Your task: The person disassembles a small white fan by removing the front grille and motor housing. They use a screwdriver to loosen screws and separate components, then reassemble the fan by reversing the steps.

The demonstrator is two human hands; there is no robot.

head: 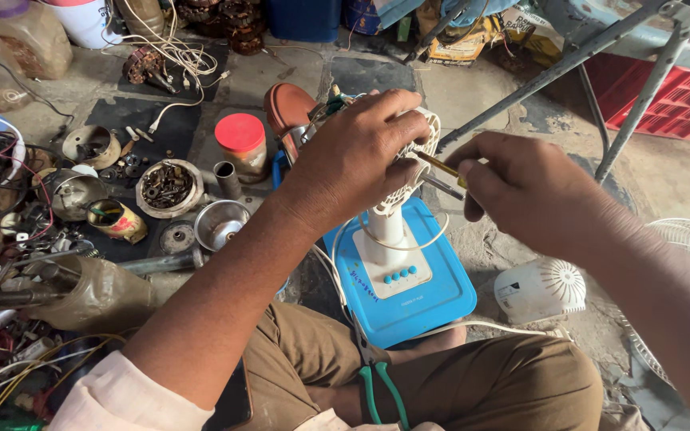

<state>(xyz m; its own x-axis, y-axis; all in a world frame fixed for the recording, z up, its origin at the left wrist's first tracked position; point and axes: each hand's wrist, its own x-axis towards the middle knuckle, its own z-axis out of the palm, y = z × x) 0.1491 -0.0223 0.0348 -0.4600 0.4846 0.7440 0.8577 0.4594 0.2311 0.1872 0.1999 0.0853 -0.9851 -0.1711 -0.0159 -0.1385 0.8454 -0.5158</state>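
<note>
- Head view: left hand (pixel 361 156) clamps the white fan (pixel 417 172), hiding its motor.
- Right hand (pixel 521 191) pinches a yellow screwdriver (pixel 441 168), tip hidden.
- Red-lidded jar (pixel 243 145) stands left.

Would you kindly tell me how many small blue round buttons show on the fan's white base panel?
4: the small blue round buttons sit in one curved row on the white base panel, none apparently hidden.

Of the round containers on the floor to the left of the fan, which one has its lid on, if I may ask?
The jar with the red lid, nearest the left hand. The tin of small metal parts, the steel bowl and the small painted can are open.
</note>
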